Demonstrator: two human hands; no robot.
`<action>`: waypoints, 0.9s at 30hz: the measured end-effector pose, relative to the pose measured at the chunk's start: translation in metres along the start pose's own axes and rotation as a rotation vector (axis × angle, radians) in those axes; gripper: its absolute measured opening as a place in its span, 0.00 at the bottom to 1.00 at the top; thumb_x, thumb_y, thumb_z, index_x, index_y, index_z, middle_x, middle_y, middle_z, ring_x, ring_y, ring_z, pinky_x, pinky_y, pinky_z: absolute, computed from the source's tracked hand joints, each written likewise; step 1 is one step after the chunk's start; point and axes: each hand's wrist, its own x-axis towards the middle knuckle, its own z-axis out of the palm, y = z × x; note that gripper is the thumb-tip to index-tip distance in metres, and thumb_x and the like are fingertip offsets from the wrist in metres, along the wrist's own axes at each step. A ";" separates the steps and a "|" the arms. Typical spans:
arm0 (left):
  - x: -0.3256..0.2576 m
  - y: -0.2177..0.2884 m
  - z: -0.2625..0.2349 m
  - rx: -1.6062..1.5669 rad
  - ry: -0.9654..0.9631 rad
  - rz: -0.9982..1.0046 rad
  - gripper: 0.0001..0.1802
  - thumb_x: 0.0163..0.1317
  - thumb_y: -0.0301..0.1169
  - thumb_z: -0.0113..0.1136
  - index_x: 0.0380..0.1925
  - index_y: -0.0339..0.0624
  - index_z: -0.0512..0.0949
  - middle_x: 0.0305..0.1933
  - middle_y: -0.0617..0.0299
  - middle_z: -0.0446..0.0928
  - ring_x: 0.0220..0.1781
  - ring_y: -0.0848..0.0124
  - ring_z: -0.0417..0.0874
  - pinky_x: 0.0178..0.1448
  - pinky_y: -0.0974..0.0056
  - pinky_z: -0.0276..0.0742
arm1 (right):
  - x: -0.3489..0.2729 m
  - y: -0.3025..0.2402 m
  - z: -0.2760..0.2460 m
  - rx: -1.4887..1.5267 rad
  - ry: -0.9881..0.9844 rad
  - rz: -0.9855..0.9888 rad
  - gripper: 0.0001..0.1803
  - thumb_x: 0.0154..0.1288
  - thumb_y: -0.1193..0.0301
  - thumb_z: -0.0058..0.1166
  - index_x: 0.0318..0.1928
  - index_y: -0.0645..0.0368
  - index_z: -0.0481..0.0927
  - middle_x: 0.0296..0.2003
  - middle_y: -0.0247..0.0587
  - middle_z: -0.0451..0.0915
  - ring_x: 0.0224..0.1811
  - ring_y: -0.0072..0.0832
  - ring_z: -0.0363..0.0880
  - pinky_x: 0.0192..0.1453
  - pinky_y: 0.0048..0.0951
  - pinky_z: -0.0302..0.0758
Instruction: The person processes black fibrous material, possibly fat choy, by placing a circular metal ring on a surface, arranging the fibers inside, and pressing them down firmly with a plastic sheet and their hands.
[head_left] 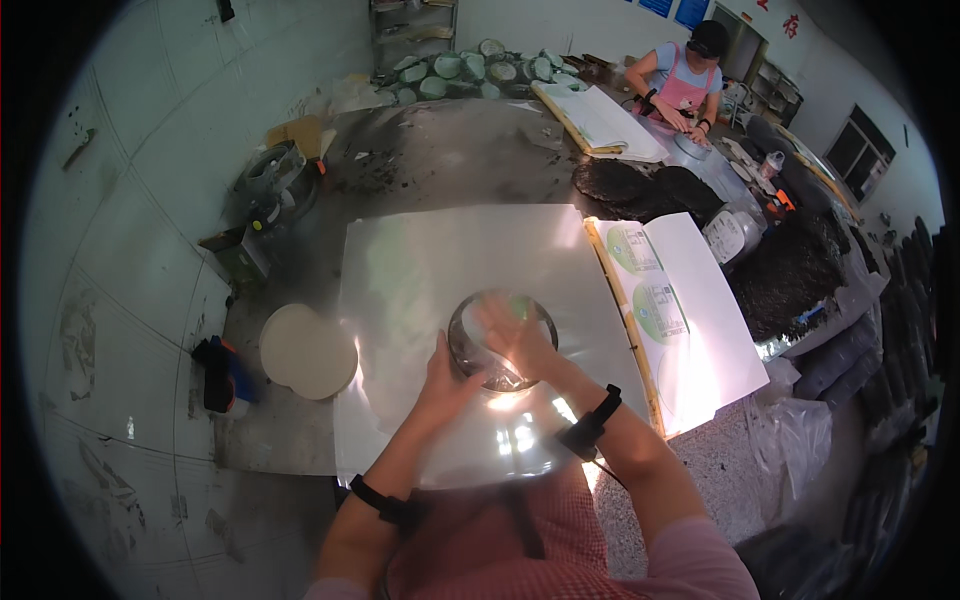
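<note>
Round dark cake (497, 372) sat mid-sheet on the white wrapping paper (420, 270); your left hand (447, 375) cupped its edge, your right hand (515, 335) lay blurred, flat on top. Printed sheets (690, 320) lay just right, pale discs (305, 350) left.

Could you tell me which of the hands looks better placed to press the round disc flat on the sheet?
Probably the right hand: it lies spread on top of the round disc, though blurred. The left hand only grips the rim at its near-left edge.
</note>
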 end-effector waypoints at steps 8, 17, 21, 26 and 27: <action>0.006 0.006 0.016 -0.060 -0.020 -0.137 0.30 0.60 0.43 0.51 0.62 0.44 0.64 0.49 0.48 0.74 0.51 0.55 0.74 0.56 0.53 0.60 | -0.003 -0.013 0.011 0.067 -0.091 -0.023 0.35 0.64 0.49 0.44 0.70 0.44 0.57 0.71 0.42 0.50 0.74 0.44 0.42 0.63 0.75 0.24; 0.014 -0.029 0.006 -0.225 -0.178 -0.416 0.28 0.62 0.38 0.50 0.62 0.42 0.63 0.42 0.44 0.77 0.43 0.52 0.79 0.46 0.56 0.73 | 0.004 -0.027 -0.037 -0.078 -0.176 -0.031 0.40 0.57 0.41 0.49 0.68 0.40 0.61 0.71 0.45 0.48 0.74 0.49 0.40 0.62 0.78 0.35; 0.018 -0.012 -0.003 -0.360 -0.147 -0.482 0.25 0.63 0.37 0.49 0.59 0.42 0.66 0.36 0.45 0.78 0.38 0.51 0.81 0.42 0.53 0.74 | -0.009 -0.031 -0.064 -0.109 -0.308 -0.072 0.38 0.54 0.40 0.50 0.65 0.36 0.64 0.70 0.45 0.51 0.72 0.52 0.45 0.63 0.74 0.40; 0.029 0.012 -0.024 -0.264 -0.203 -0.367 0.22 0.62 0.33 0.47 0.57 0.42 0.66 0.30 0.48 0.80 0.30 0.50 0.82 0.37 0.50 0.75 | -0.008 -0.021 -0.056 -0.208 -0.143 -0.162 0.37 0.52 0.39 0.50 0.63 0.33 0.68 0.69 0.42 0.55 0.70 0.52 0.52 0.61 0.70 0.52; 0.029 0.033 -0.029 -0.170 -0.102 -0.198 0.22 0.61 0.32 0.47 0.56 0.41 0.67 0.30 0.47 0.79 0.29 0.49 0.81 0.37 0.50 0.75 | -0.007 -0.024 -0.062 -0.284 -0.183 -0.158 0.36 0.53 0.40 0.51 0.62 0.34 0.69 0.69 0.43 0.57 0.69 0.53 0.54 0.61 0.69 0.55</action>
